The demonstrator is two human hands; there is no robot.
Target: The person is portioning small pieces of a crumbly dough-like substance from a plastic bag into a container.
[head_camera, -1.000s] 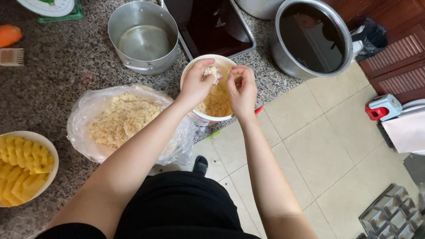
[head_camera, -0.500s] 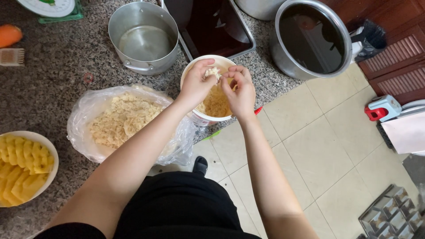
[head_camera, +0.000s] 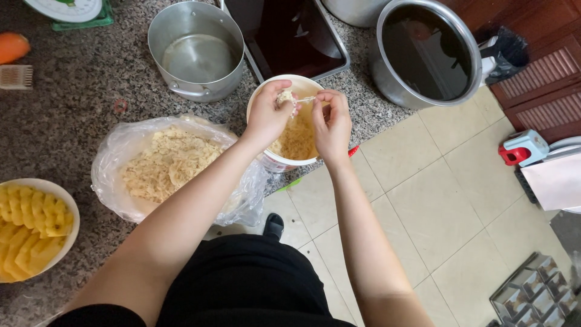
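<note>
At nine o'clock, at the far left edge of the speckled stone desk, a white bowl of yellow pineapple pieces sits partly out of view, with a small brush and an orange carrot well above it toward ten o'clock. Next to the right lies a clear plastic bag spread open, holding a heap of pale shredded strands. At twelve o'clock from the bag stands an empty steel pot, and just beside that a dark induction plate. Near the middle of the view, at the desk's edge, a white bowl holds more of the pale strands. The left hand hovers over the bowl's left rim, its fingers pinched together on a small clump of strands. The right hand is over the bowl's right side, its fingers closed on a thin strand that stretches across to the clump in the left hand. Toward one o'clock a large steel pot with a dark inside rests at the desk's corner. Below and right is the tiled floor, with a small red and pale blue object at three o'clock.
</note>
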